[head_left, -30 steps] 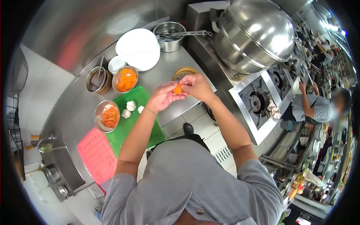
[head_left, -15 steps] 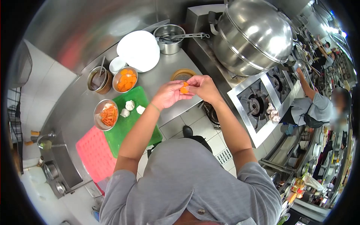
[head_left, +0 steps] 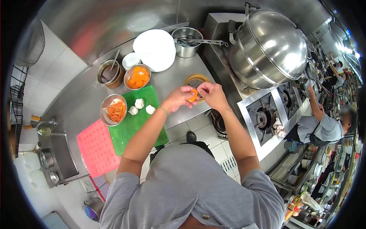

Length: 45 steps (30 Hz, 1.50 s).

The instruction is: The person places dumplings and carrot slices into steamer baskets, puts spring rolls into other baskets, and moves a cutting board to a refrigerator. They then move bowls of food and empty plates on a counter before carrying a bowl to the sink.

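Note:
My left hand (head_left: 178, 99) holds an orange carrot piece (head_left: 193, 95) between its thumb and fingers. The fingertips of my right hand (head_left: 212, 94) are pinched at the piece's right edge; whether they grip anything is too small to tell. Just beyond my hands a round tan-rimmed container (head_left: 189, 77) stands on the steel counter. White dough-like pieces (head_left: 139, 103) lie on the green board (head_left: 152, 129). Beside the board are a bowl of orange slices (head_left: 138, 78) and a bowl of orange strips (head_left: 115, 110) with something white.
White plates (head_left: 154, 49), a steel pot (head_left: 187, 49) with utensils and a brown pot (head_left: 110, 74) stand at the back. A large steamer (head_left: 268, 49) and stove (head_left: 263, 119) are right. A pink mat (head_left: 97, 147) and sink (head_left: 65, 156) are left. A co-worker (head_left: 320, 124) stands far right.
The view has shifted, so the counter items appear farther right. In my left hand the orange piece has turned, and the fingertips of my right hand have drawn to its edge.

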Each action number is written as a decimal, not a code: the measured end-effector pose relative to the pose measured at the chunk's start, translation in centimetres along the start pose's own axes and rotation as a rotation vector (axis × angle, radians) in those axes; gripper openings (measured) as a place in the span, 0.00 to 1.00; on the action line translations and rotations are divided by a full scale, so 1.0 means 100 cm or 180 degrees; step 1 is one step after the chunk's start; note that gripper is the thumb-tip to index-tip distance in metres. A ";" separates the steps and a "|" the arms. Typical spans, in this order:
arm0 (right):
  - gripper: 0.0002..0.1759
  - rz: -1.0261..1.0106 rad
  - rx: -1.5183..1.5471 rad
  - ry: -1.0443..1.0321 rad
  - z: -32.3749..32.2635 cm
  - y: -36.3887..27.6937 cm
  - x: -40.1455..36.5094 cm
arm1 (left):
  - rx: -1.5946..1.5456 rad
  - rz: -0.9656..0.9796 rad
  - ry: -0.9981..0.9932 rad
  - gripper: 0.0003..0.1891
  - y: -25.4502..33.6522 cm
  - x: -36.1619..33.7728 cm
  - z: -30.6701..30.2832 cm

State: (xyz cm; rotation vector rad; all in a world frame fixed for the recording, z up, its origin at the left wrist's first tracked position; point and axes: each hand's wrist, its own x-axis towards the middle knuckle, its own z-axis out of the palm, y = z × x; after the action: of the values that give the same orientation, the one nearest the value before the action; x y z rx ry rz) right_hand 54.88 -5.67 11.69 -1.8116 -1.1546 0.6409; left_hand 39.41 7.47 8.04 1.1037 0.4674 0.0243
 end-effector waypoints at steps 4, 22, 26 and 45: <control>0.03 0.0177 0.0834 -0.0155 0.007 0.011 -0.002 | 0.0326 0.0112 0.0015 0.19 0.000 0.002 0.002; 0.05 -0.0199 0.0484 0.0177 0.019 0.029 0.000 | 0.0862 -0.0008 0.0508 0.13 -0.001 0.008 0.005; 0.03 0.0037 0.0612 -0.0080 0.016 0.032 0.003 | 0.1092 -0.0014 0.0533 0.13 0.002 0.010 0.007; 0.03 -0.0111 0.1179 0.0049 0.012 0.055 0.008 | 0.0697 -0.0108 0.0572 0.16 -0.003 0.013 0.007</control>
State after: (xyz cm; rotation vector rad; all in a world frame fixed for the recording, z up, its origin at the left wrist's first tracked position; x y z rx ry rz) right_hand 56.78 -5.52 6.30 -1.4765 -0.9807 0.7636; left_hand 40.77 7.07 7.51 1.3143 0.6617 0.0435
